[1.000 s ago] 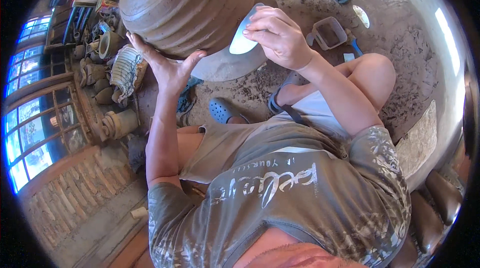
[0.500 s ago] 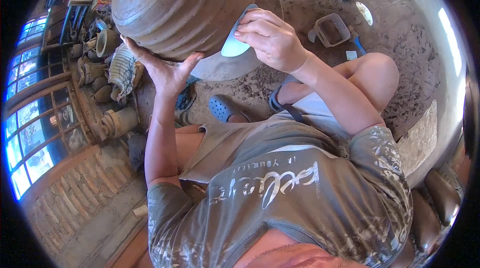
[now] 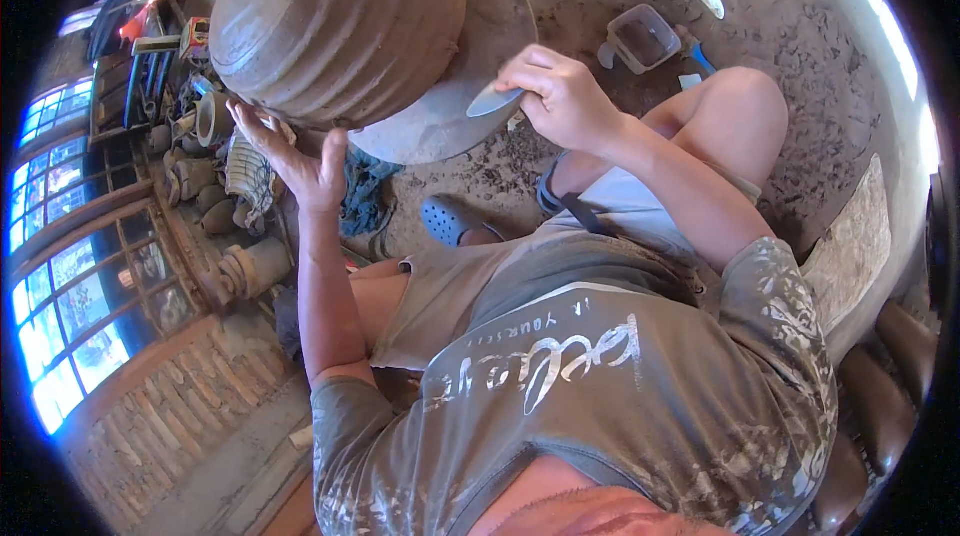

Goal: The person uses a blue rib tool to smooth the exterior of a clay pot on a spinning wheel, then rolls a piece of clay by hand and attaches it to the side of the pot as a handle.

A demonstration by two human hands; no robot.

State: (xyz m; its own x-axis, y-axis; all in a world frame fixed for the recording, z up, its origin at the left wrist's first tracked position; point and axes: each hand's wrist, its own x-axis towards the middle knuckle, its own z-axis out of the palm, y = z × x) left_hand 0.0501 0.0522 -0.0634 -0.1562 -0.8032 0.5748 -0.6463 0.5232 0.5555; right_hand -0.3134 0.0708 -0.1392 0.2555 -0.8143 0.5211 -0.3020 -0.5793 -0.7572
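Well out to the left of the person's hands, the light comes in through a window (image 3: 95, 311), and small pots (image 3: 192, 178) crowd together nearer the left wrist. The left hand (image 3: 300, 171) is held up on a nearly straight forearm, grasping nothing, its fingers fanned and its thumb pointing up. It sits right at the near edge of the big ridged pot (image 3: 340, 31); I can't tell whether the skin touches the clay. The pot lies just beyond that hand, with a flat disc (image 3: 415, 131) reaching out from it toward the other. Between the hands, a scraper (image 3: 493, 101) tilts leftward, pinched in the bent fingers of the right hand (image 3: 565, 101), clear of the pot. That elbow is bent, the forearm slanting across the body. Past the right hand sits a plastic tub (image 3: 645, 39), with a blue-handled brush (image 3: 702, 58) beside it.
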